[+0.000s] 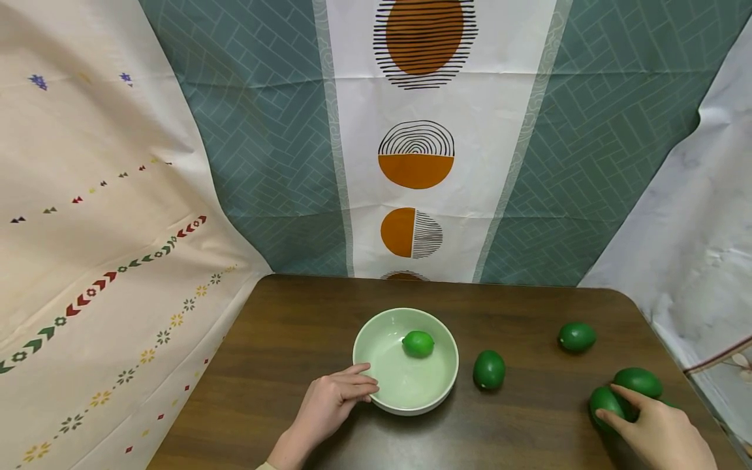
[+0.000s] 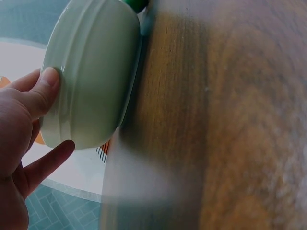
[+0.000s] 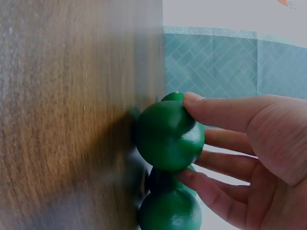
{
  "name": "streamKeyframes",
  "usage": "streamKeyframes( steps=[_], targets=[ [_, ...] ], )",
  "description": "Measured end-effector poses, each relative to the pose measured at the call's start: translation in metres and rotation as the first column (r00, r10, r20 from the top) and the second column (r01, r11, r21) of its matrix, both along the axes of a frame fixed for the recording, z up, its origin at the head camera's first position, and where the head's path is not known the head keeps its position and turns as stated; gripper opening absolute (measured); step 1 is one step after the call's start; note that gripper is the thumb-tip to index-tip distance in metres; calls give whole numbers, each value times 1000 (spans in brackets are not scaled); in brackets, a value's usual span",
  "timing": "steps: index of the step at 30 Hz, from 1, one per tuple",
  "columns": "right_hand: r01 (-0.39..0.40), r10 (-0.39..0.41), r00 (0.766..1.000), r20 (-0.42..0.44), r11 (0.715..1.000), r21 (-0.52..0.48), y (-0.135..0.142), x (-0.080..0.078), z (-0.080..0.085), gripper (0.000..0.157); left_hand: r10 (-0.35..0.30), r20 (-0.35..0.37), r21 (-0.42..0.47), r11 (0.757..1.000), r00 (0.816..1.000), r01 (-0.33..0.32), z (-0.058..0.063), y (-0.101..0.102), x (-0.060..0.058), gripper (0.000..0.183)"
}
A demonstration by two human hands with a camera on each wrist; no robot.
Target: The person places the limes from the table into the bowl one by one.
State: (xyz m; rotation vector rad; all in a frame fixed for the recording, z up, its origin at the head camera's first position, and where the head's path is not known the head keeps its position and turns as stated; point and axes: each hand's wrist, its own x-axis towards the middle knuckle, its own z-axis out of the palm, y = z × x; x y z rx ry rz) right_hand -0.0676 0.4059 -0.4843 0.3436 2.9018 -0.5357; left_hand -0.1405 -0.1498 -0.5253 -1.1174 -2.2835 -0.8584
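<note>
My left hand (image 1: 337, 401) pinches the near-left rim of a pale green bowl (image 1: 405, 406), its thumb against the outer wall in the left wrist view. Inside the bowl lies one bright green lime (image 1: 418, 344). At the table's right side, my right hand (image 1: 666, 434) holds a dark green lime (image 3: 168, 139) between thumb and fingers. That lime appears to be at the tabletop, in a tight group. Behind it sits another dark lime (image 1: 638, 382), and a further lime (image 1: 668, 403) is mostly hidden by the hand.
One dark green lime (image 1: 489, 370) stands just right of the bowl, and another lime (image 1: 577, 337) lies toward the back right. The brown wooden table (image 1: 294, 326) ends at patterned cloths, with a teal and white curtain (image 1: 264, 130) behind it.
</note>
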Motion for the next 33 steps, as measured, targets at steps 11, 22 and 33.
streamKeyframes(
  steps=[11, 22, 33],
  targets=[
    [-25, 25, 1000, 17, 1000, -13, -5, -5, -5, 94, 6, 50, -7, 1000, 999, -6, 1, 0, 0, 27],
    [-46, 47, 997, 66, 999, -14, -2, -10, -9, 99, -11, 10, 0, 1000, 1000, 11, -1, -1, -1, 27],
    [-57, 58, 993, 104, 998, -17, -3, -12, -9, 103, -13, 22, -1, 1000, 1000, 13, 0, -2, -1, 25]
  ],
)
